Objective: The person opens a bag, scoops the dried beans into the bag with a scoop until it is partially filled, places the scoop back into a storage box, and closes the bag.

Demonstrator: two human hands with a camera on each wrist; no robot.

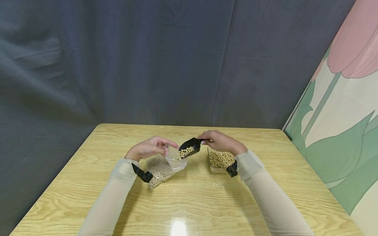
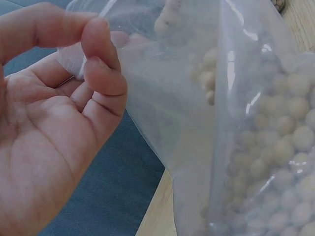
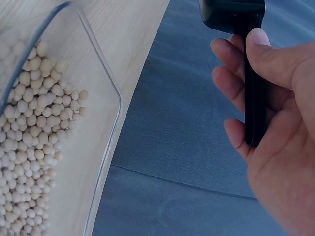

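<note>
My left hand (image 1: 150,148) pinches the rim of a clear plastic bag (image 1: 161,171), which is partly filled with pale round soybeans (image 2: 290,128) and leans on the table. Black and tilted, a scoop (image 1: 193,143) points its mouth over the bag's opening, with soybeans lying toward its lip. Its handle (image 3: 254,105) is gripped by my right hand (image 1: 221,141), thumb along it. Below that hand stands a clear plastic box (image 3: 117,98) of soybeans. In the left wrist view, beans show blurred through the upper part of the bag.
A wood-grain table (image 1: 189,203) lies under everything. Dark grey-blue cloth (image 1: 165,65) hangs behind its far edge. On the right is a wall (image 1: 345,131) painted with a pink tulip. Black wrist cameras (image 1: 142,172) sit on both sleeves.
</note>
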